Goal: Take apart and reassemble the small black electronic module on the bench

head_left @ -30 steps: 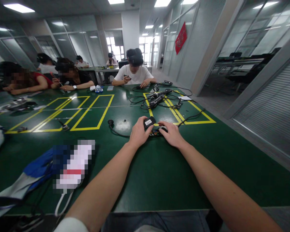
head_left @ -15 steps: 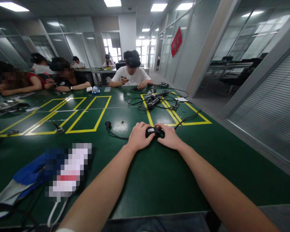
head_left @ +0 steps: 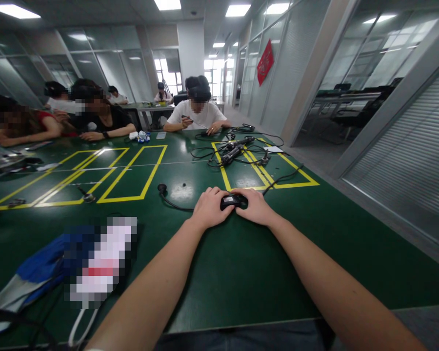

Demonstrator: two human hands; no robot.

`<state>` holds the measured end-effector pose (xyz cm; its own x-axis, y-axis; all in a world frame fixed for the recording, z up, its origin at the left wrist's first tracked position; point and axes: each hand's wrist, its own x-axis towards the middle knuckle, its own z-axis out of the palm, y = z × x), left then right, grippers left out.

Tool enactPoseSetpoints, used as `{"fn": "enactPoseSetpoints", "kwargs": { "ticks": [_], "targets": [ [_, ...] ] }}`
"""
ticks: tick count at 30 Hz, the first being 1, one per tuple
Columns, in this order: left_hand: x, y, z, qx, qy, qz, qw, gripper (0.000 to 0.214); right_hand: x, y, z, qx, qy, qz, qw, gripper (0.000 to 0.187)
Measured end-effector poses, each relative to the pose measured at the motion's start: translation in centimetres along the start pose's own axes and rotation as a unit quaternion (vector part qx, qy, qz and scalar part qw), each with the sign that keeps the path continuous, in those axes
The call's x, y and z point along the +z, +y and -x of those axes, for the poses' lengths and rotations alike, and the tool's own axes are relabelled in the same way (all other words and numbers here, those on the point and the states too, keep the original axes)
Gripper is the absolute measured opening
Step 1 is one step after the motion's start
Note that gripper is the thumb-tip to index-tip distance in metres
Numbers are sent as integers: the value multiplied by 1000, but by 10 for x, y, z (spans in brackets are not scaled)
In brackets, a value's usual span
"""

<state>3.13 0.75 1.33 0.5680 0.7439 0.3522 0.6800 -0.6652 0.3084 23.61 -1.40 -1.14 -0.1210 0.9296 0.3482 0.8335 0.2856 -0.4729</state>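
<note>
In the head view, the left hand (head_left: 210, 208) and the right hand (head_left: 256, 208) are meeting over a black device (head_left: 235, 200), which is sitting at the middle of the green tabletop (head_left: 249, 278). The fingers of both hands are closing narrowly around it, the left hand's at its left end and the right hand's at its right; a pale label (head_left: 229, 199) is showing between them. The hands are hiding its underside, so I cannot tell whether it is touching the tabletop. A round black plug (head_left: 162, 188) is lying to the left, its cord running toward the left hand. Another dark cord (head_left: 284, 177) is stretching from beside the right hand toward the far right. Farther off, tangled black cables (head_left: 236, 150) are lying across yellow tape (head_left: 222, 170). At near left, a blue-and-grey cloth (head_left: 40, 265) is resting. Across the tabletop, a person in a white shirt (head_left: 197, 113) is holding a small dark object (head_left: 187, 118).
</note>
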Motion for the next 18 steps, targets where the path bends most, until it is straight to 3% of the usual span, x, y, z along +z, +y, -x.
{"fn": "enactPoseSetpoints", "kwargs": {
  "ticks": [18],
  "targets": [
    [0, -3, -1, -4, -6, 23, 1000, 32, 1, 4, -2, -23, 8, -10, 1000, 41]
  ]
}}
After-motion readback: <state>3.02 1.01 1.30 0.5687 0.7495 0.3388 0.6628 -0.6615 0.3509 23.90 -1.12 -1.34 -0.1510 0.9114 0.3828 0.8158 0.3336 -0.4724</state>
